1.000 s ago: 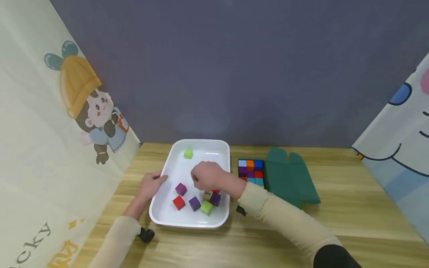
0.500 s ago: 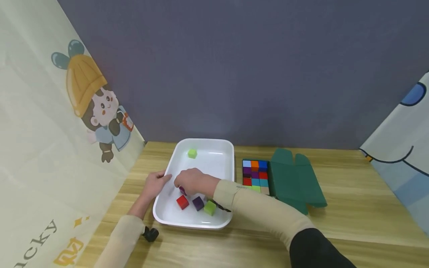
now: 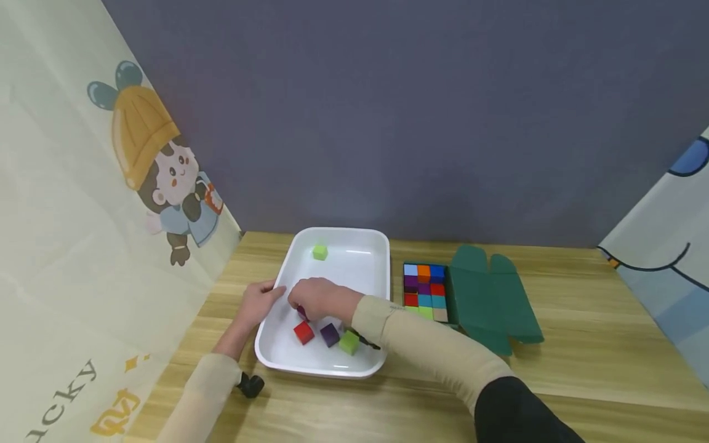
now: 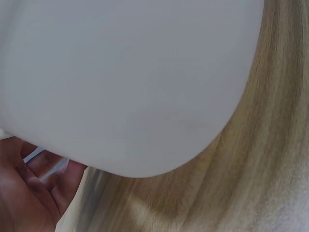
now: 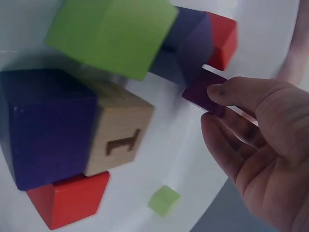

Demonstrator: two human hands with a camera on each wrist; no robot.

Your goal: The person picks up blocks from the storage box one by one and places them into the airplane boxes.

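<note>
Since a second ago, the right hand [image 3: 317, 298] has moved leftward across the tray to the purple cube [image 5: 200, 91], and between half a second ago and now little differs. What that means for the work: the cube, bare on the tray floor a second ago, is now held. In the right wrist view the thumb lies on it and the fingertips come from the other side, narrowed to its width. It is within the tray's left half; whether it is off the floor I cannot tell.

Near it sit a red cube [image 3: 303, 333], a dark purple cube [image 3: 329, 335] and a lime cube [image 3: 349, 343]. Close together beyond these, in the right wrist view, are a wooden cube [image 5: 116, 130] with a dark mark, a deep purple cube [image 5: 53, 128] and a second red cube [image 5: 72, 198]. Another lime cube [image 3: 320, 252] stands well apart at the far end.

The left hand [image 3: 259, 303] holds the rim of the white tray [image 3: 354, 255], thumb over, fingers bent beneath. Right of it, on the wooden table [image 3: 581, 344], a green box [image 3: 493, 301] with its lid open holds rows of coloured cubes [image 3: 424, 289].
</note>
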